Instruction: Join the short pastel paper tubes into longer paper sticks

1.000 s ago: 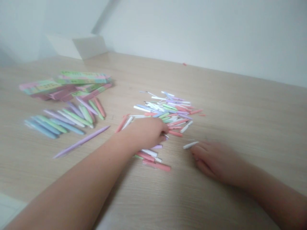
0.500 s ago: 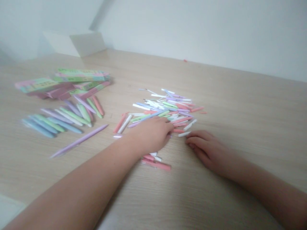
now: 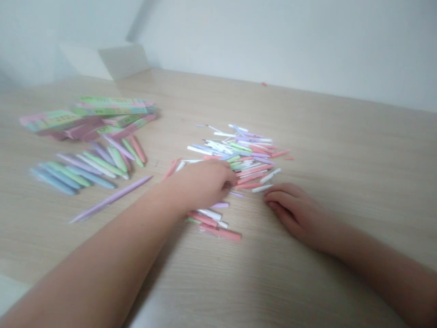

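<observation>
A loose heap of pen parts point(image 3: 251, 157) in white, coral, purple, green and blue lies on the table. My left hand point(image 3: 208, 182) reaches over the heap's near left side, its fingers curled down. Whatever its fingertips hold, if anything, is hidden. My right hand point(image 3: 290, 209) rests on the table at the heap's right edge, fingers together and bent, with nothing visible in them. Its fingertips are close beside a white pen part point(image 3: 262, 188); I cannot tell if they touch. Coral caps point(image 3: 220, 232) and a few white and purple parts lie below my left hand.
Left of the heap, several pastel pens point(image 3: 92, 166) lie in a group, with one long purple pen point(image 3: 111, 199) nearer me. Behind them are patterned pen boxes point(image 3: 112, 107). A folded white card point(image 3: 124, 61) stands at the back by the wall.
My left hand has shifted slightly left and up, uncovering purple and white parts beneath it and covering more of those on the left. My right hand stays in place.
</observation>
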`<state>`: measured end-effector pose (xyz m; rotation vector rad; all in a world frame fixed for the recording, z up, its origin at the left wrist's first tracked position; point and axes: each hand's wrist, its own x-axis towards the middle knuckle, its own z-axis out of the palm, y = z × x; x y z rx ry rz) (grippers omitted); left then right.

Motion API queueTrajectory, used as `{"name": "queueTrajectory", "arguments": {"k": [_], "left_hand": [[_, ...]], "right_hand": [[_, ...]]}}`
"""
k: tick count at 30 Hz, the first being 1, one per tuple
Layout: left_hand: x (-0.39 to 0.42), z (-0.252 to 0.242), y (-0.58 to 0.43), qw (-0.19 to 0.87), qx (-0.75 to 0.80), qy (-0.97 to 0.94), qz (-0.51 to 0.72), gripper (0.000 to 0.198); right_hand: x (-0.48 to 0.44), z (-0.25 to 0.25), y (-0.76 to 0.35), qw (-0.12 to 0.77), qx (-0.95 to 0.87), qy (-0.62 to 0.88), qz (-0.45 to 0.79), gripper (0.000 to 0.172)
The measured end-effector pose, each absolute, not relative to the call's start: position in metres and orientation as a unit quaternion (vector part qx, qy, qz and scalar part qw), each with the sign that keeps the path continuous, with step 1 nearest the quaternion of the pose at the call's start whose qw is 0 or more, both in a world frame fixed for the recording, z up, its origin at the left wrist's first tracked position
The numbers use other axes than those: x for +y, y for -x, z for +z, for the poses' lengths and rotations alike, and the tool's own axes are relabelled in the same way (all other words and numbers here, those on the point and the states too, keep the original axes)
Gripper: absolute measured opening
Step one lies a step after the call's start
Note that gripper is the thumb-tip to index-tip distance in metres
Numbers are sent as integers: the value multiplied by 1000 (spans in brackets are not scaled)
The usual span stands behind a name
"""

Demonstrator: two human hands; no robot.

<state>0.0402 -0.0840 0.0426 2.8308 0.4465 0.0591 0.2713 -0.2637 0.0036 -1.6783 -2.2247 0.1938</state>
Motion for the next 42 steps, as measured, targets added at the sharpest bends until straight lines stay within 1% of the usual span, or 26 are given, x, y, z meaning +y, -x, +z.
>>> {"name": "queueTrajectory", "arguments": {"k": [3,7,10,12,14,17,20,23,25,28,31,34,38,42], "left_hand": [[-86,41,-45,129,160,-979,13,23],[-91,40,-49,94,161,-982,16,25],[-94,39,-51,67,139,-988,21,21],[-95,38,-51,56,129,-990,27,17],[-95,38,-50,45,128,-990,33,12],[-95,39,-47,35,146,-988,46,13],[-96,43,-45,50,159,-985,49,20],[-99,46,-45,77,137,-985,72,20],[-102,47,-46,103,121,-982,100,24],[-105,47,-48,167,152,-967,118,23],[-110,47,-50,260,152,-942,144,17],[-114,46,-52,365,137,-906,163,12],[-116,42,-57,494,141,-848,135,12],[-116,37,-60,578,142,-796,114,14]], "right_hand": [[-263,5,-270,170,-783,593,74,20],[-262,6,-269,177,-783,592,70,20],[-264,8,-269,178,-783,591,74,20],[-265,8,-270,175,-786,590,54,22],[-266,7,-273,176,-792,585,2,23],[-266,4,-278,210,-791,570,-71,23],[-267,4,-280,270,-773,569,-77,21],[-272,3,-282,301,-764,566,-78,22],[-275,1,-284,299,-765,564,-81,23],[-277,-1,-284,296,-787,536,-74,23],[-276,1,-282,287,-805,513,-74,23],[-276,3,-279,281,-800,525,-71,21],[-277,3,-278,280,-795,536,-60,24],[-276,3,-278,288,-795,531,-60,25]]}}
